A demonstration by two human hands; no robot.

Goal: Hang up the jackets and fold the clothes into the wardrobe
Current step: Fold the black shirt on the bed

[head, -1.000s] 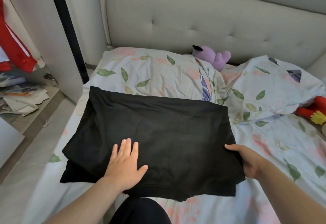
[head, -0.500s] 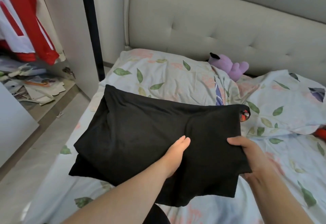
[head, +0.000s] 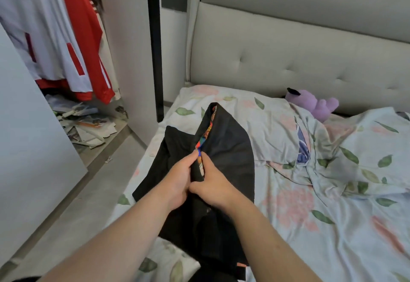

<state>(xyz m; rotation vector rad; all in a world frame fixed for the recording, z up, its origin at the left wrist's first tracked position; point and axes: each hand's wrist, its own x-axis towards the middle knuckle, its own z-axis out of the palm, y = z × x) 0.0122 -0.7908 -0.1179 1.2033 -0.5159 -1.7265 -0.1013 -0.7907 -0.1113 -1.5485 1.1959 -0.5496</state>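
Note:
A black garment with a colourful print showing along its fold is lifted off the left side of the bed, its right half folded up against the left. My left hand and my right hand are pressed together at the fold, both gripping the cloth. The garment's lower part hangs towards me. Red and white jackets hang in the open wardrobe at the far left.
Loose papers litter the wardrobe floor. A white wardrobe door stands open at the left, beside a strip of grey floor. A purple plush toy lies against the padded headboard, on a floral duvet.
My hands came together, folding the right half of the black garment over and lifting it from the bed. My view swung left towards the wardrobe.

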